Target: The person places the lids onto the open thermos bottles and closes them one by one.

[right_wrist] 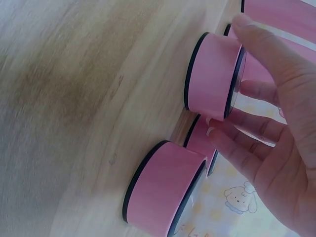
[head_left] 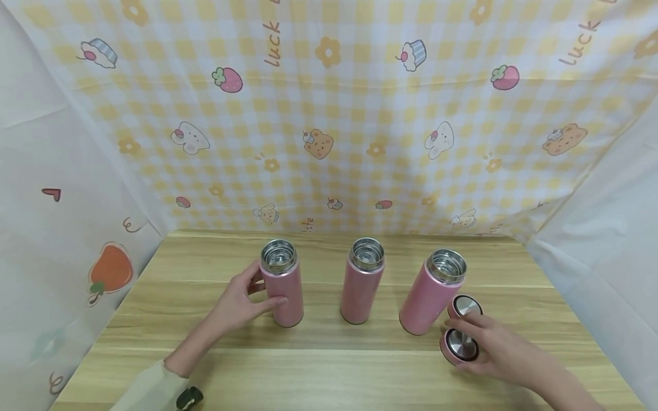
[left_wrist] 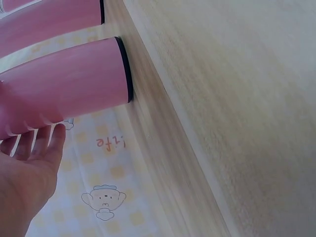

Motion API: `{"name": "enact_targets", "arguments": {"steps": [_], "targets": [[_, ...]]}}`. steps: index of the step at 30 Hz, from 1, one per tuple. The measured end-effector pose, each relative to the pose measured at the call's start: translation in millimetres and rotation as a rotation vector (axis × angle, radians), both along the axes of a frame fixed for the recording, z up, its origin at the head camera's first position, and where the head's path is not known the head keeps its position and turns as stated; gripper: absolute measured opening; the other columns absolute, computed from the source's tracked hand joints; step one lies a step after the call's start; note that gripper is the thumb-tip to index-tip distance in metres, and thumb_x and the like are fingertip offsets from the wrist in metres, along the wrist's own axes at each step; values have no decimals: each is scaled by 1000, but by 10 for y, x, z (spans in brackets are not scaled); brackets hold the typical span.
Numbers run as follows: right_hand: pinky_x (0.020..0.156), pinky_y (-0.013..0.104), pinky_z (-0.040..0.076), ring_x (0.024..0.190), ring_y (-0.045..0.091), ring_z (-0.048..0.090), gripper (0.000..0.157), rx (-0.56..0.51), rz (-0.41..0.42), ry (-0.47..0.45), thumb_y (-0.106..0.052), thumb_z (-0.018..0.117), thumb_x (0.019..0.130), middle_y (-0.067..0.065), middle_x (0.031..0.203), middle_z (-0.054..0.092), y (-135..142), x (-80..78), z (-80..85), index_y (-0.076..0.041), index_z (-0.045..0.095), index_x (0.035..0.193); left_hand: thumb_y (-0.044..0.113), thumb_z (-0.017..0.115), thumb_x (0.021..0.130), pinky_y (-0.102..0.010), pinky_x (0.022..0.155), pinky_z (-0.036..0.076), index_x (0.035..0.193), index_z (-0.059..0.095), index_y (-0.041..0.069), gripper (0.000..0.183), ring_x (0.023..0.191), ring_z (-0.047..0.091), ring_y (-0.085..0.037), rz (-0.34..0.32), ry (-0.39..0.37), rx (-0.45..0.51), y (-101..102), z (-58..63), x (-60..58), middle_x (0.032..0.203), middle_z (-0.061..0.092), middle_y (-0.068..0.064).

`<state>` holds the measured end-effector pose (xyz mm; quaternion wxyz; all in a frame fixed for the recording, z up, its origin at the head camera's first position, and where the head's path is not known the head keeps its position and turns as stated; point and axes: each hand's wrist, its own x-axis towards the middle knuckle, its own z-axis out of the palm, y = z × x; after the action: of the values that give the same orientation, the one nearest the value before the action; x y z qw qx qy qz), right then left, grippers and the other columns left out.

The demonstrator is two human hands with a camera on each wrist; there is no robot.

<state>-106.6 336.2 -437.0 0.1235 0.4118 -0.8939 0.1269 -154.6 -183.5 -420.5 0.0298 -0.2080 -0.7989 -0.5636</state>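
Observation:
Three pink thermos bottles without lids stand on the wooden table: a left bottle (head_left: 289,297), a middle bottle (head_left: 361,291) and a right bottle (head_left: 426,299). My left hand (head_left: 241,302) holds the left bottle, thumb across its front and fingers behind; the left wrist view shows the fingers along the bottle's side (left_wrist: 69,84). At the right, my right hand (head_left: 506,351) has its thumb and fingers around the near pink lid (right_wrist: 212,74). A second lid (head_left: 466,306) lies just behind it. The third lid (right_wrist: 163,187) shows in the right wrist view, hidden by the hand in the head view.
The wooden tabletop (head_left: 308,377) runs back to a yellow checked cloth (head_left: 354,114). White cloth hangs along the left side (head_left: 77,228) and the right side (head_left: 612,240). A small black object (head_left: 189,398) sits beside the left sleeve (head_left: 154,388).

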Motion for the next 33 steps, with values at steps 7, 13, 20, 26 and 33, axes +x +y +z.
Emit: {"name": "enact_targets", "arguments": {"steps": [7,13,20,26,33], "targets": [[70,31,58,91,12,61,63,5,-8,-30,-41,95,67,-5,108,59,-4,8,-33,-13,68,117,12,87,83,-37,94,54,138,54,11,64,115,61,-27,-5,5,11,6,-7,8,127,63,-8],[70,31,58,92,13,61,62,6,-8,-37,-39,95,67,-6,109,59,-11,10,-33,-13,68,117,12,86,83,-44,95,54,139,53,10,65,117,61,-29,-3,0,10,12,-11,9,129,62,-10],[67,31,58,91,13,61,63,13,-20,-34,-35,96,66,-6,111,58,-14,24,-25,-14,68,119,11,85,84,-42,96,53,140,52,9,65,118,60,-30,-3,-5,14,24,-15,14,130,61,-11],[66,31,58,91,14,62,64,28,-28,-45,-30,96,66,-4,112,58,-25,33,-20,-14,68,121,13,85,85,-45,97,53,140,52,9,64,118,60,-29,8,-11,2,33,-15,22,129,61,-11],[63,30,56,94,18,64,63,22,-9,-41,-26,96,65,2,119,61,-81,37,13,-20,67,121,11,83,86,-46,98,52,142,50,9,65,121,58,-31,3,-5,2,33,-3,43,133,59,-12]]}}
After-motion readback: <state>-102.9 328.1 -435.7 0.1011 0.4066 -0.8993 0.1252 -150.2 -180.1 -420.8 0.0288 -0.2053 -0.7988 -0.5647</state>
